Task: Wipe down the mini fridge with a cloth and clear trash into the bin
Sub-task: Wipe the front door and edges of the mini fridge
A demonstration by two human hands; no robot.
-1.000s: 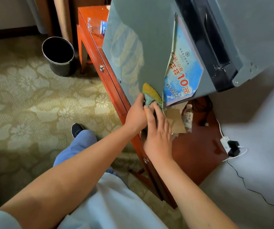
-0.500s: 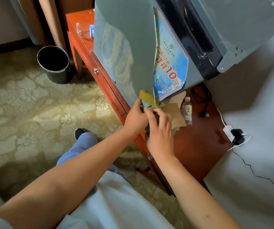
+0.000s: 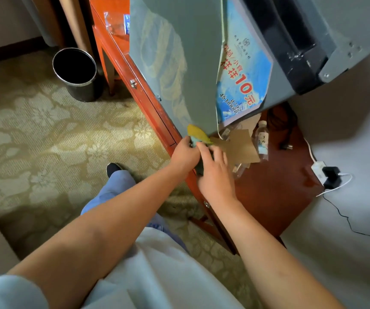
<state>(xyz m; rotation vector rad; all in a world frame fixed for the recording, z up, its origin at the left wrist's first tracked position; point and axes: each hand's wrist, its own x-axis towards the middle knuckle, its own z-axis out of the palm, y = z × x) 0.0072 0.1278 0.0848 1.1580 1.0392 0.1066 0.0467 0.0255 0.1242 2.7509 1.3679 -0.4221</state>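
Hotel room, patterned carpet (image 3: pixel 45 134), mini fridge (image 3: pixel 179 52), bin (image 3: pixel 77 74)

A pale grey-blue short-sleeved top (image 3: pixel 161 270) was worn, its left sleeve (image 3: pixel 8 293) ending above the elbow, so both forearms were left bare. Blue trousers (image 3: pixel 115 192) were worn below it, and a dark shoe (image 3: pixel 112 167) was seen on one foot. No watch or rings were visible.

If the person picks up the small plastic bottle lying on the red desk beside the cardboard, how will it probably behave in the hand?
The plastic bottle looks clear and mostly empty, so it is probably light and may dent under a firm squeeze. It lies on its side on the smooth desk, so a push could make it roll. The cardboard touching it may stop rolling that way.
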